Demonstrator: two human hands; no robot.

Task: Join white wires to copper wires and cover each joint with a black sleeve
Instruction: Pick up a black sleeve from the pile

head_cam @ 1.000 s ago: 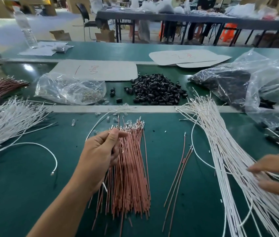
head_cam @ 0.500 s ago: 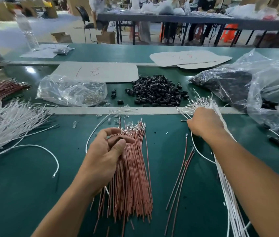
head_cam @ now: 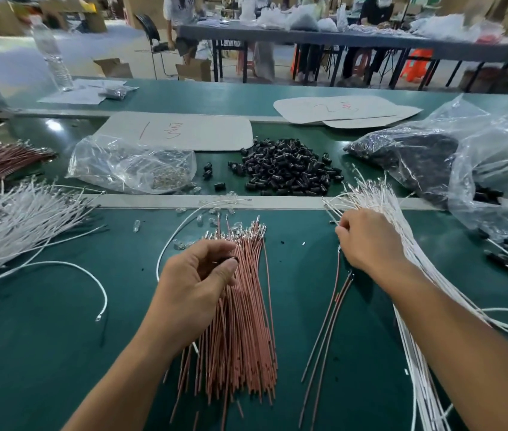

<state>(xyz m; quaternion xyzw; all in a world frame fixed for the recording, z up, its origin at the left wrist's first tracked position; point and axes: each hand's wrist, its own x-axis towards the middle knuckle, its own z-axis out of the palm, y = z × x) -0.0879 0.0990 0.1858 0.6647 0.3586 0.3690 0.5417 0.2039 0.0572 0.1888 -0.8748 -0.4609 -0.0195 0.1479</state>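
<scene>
Now, singling matters. The left hand (head_cam: pixel 196 287), thumb and fingers pinching into the copper wires (head_cam: pixel 240 337) at the middle of the workbench (head_cam: pixel 44 353), should draw one out by its terminal. The right hand (head_cam: pixel 367 241) curls into the white wires (head_cam: pixel 417 290) toward the right edge; whether it holds one I cannot tell.

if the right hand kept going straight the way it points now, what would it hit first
Probably the pile of small black plastic sleeves past the grey strip; the right hand grips the thin white wires. Depth is unclear.
</scene>
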